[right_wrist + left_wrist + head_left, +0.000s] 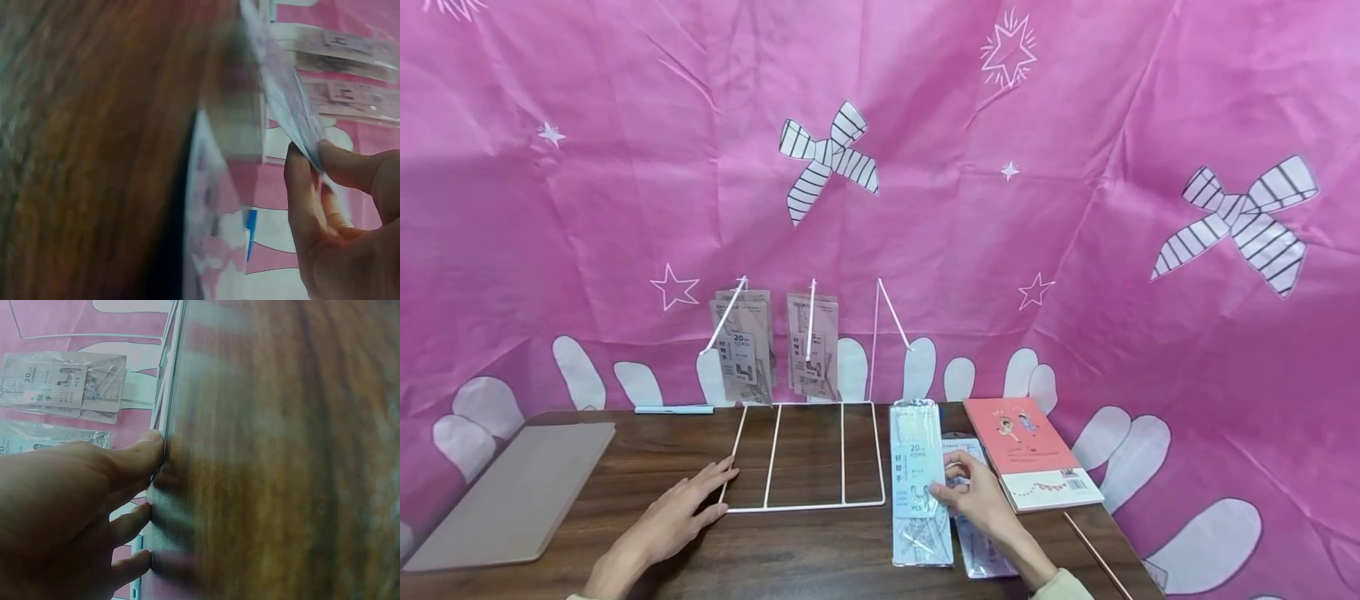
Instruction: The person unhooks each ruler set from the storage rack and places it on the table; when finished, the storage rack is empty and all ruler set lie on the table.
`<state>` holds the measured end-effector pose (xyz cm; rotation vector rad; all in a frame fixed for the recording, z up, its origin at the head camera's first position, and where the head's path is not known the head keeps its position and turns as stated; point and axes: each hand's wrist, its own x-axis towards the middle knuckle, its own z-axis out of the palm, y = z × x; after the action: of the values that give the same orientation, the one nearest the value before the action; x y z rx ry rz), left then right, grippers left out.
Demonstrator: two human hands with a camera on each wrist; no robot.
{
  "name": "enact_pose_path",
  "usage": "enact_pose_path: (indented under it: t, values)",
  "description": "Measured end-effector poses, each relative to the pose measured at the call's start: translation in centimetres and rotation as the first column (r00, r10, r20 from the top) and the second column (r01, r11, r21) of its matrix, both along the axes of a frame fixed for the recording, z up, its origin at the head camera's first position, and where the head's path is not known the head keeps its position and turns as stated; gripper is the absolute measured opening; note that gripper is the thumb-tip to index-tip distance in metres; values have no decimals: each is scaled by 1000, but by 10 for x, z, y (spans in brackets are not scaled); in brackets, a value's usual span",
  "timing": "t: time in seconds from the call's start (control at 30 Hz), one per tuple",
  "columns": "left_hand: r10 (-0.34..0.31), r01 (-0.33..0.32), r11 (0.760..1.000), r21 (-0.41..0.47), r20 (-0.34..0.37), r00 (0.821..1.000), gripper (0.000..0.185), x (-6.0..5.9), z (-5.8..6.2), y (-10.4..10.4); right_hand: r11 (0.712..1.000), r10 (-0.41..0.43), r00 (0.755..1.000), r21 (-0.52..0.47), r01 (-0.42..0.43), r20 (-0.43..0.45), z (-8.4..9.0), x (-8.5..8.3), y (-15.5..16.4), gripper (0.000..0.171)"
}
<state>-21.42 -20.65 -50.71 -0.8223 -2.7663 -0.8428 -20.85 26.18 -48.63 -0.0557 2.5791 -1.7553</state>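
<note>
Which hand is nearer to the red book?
Right. The right hand pinches a clear packet just beside the red book; the left hand rests on the white rack, farther away.

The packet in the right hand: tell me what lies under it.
Under the packet lies the wooden table; a second packet lies beside it, partly under the right hand. Anything directly beneath is covered.

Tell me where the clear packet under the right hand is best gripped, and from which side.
Probably at its right long edge, near the middle, coming from the right. The clear packet lies flat on the table, but the right hand pinches that edge, which the right wrist view shows raised, so fingers can get under it.
</note>
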Motion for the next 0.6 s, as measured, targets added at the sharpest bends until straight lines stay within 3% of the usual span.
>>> enact_pose_path:
  t: [0.1,0.27,0.53,0.6]
  values:
    - [4,-4,1000,2,3,1000,45,-1,0,0,986,-41,998,160,48,-45,-5,-1,-4,40]
    - [15,-15,1000,-2,6,1000,46,-2,1,-1,924,-38,987,370,94,-157,-6,0,-10,38]
    - [6,-6,1000,4,29,1000,46,-1,0,-1,833,-19,968,531,155,-252,2,0,-14,33]
    - [8,-8,1000,6,30,1000,46,-1,0,-1,832,-10,958,529,168,-287,6,-3,-16,28]
